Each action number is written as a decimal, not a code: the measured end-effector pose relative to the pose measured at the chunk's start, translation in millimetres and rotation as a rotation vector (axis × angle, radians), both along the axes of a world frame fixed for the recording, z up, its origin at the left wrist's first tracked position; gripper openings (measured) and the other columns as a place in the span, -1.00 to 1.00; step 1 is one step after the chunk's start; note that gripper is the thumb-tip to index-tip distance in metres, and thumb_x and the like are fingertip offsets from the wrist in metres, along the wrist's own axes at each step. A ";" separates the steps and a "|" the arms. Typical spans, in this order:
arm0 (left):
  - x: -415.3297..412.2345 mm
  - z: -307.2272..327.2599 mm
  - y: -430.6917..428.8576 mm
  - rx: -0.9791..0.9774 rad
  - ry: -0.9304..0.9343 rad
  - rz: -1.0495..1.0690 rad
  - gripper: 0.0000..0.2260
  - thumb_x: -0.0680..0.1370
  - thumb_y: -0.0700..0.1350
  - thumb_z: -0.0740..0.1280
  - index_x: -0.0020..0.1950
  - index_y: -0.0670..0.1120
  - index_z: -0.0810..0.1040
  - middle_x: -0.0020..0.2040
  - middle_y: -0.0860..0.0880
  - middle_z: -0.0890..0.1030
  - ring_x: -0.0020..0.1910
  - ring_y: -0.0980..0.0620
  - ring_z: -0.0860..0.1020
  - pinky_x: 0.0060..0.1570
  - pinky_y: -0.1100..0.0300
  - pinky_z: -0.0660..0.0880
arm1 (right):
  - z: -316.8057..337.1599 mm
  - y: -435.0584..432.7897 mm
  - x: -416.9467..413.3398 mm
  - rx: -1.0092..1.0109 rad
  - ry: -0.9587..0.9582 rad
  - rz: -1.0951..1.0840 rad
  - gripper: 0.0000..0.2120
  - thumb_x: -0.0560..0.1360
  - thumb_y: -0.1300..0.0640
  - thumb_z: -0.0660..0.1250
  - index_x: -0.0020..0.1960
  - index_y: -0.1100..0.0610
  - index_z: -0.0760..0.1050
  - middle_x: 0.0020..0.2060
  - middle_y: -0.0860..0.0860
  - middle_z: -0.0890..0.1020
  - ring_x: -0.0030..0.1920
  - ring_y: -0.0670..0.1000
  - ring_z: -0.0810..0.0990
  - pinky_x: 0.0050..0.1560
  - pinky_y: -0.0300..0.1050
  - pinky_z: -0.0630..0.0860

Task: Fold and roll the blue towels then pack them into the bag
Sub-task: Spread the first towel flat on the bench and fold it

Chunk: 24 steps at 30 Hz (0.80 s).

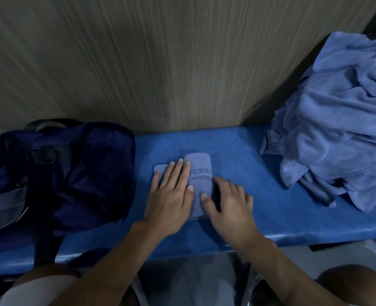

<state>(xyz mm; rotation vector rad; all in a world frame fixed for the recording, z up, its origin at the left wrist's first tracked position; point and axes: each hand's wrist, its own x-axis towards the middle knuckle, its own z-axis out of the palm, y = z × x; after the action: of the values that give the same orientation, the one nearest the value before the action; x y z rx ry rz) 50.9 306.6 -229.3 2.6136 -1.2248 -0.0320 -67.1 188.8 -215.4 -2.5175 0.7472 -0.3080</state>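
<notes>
One small blue terry towel (199, 171) is half rolled, pressed by the flat left hand (171, 199), clasped by the right hand (231, 206); a crumpled blue towel heap (337, 129) is left at 2 o'clock.

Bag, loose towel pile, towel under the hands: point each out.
bag (98, 155), head view, dark front panel
towel pile (337, 120), head view, middle folds
part-rolled towel (199, 170), head view, printed band

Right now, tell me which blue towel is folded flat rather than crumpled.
The lettered towel touched by the left hand and right hand: it lies folded flat, while the other towels sit crumpled in a heap at the right.
</notes>
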 end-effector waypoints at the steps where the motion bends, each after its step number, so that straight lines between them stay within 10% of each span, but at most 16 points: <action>1: -0.3 0.4 0.5 0.023 -0.006 0.002 -0.43 0.59 0.12 -0.25 0.60 -0.01 -0.13 0.60 0.03 -0.07 0.58 0.06 -0.11 0.53 -0.11 -0.10 | -2.3 -0.6 1.0 -0.022 0.053 0.010 -0.29 0.43 -0.35 -0.17 0.42 -0.01 0.28 0.28 -0.08 0.43 0.30 -0.01 0.31 0.30 0.01 0.18; 10: 0.7 0.4 0.5 0.159 0.037 0.009 -0.35 0.49 0.18 -0.45 0.53 -0.08 -0.38 0.61 0.00 -0.17 0.56 0.07 -0.25 0.51 -0.10 -0.26 | 5.2 1.0 10.8 0.106 0.064 -0.010 -0.26 0.37 -0.42 0.03 0.41 -0.04 0.28 0.11 -0.10 0.55 0.20 -0.03 0.45 0.21 -0.05 0.20; 14: 1.8 4.9 -1.4 0.048 0.104 0.028 -0.29 0.49 0.19 -0.39 0.60 -0.08 -0.15 0.61 0.02 -0.02 0.57 0.11 -0.12 0.53 0.01 -0.19 | 6.7 -0.8 11.9 0.351 -0.097 -0.155 -0.42 0.42 -0.09 0.41 0.35 0.00 0.28 -0.15 -0.13 0.58 0.01 -0.02 0.57 0.25 -0.02 0.34; 17: -1.0 2.2 2.7 0.013 0.010 0.000 -0.31 0.56 0.23 -0.25 0.59 -0.10 0.04 0.59 -0.01 0.11 0.56 0.08 0.02 0.52 0.04 -0.05 | 8.0 -0.4 10.2 0.556 -0.263 -0.225 -0.44 0.43 0.09 0.45 0.33 0.05 0.27 -0.09 -0.05 0.59 -0.13 -0.11 0.59 -0.11 -0.27 0.54; 24: 5.4 6.4 4.4 -0.348 0.214 0.114 -0.50 0.52 0.14 0.24 0.40 -0.08 0.37 0.38 0.00 0.39 0.39 -0.02 0.33 0.36 0.09 0.24 | 3.1 -1.7 14.0 0.484 -0.217 -0.071 -0.36 0.33 0.09 0.52 0.34 0.01 0.35 0.12 -0.02 0.49 0.11 -0.03 0.49 -0.02 -0.20 0.50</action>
<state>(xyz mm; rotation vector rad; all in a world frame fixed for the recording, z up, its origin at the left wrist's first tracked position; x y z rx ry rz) 56.3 311.0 -222.9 2.3043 -0.9146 -0.0692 -53.1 187.1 -212.3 -1.9712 0.7240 -0.3675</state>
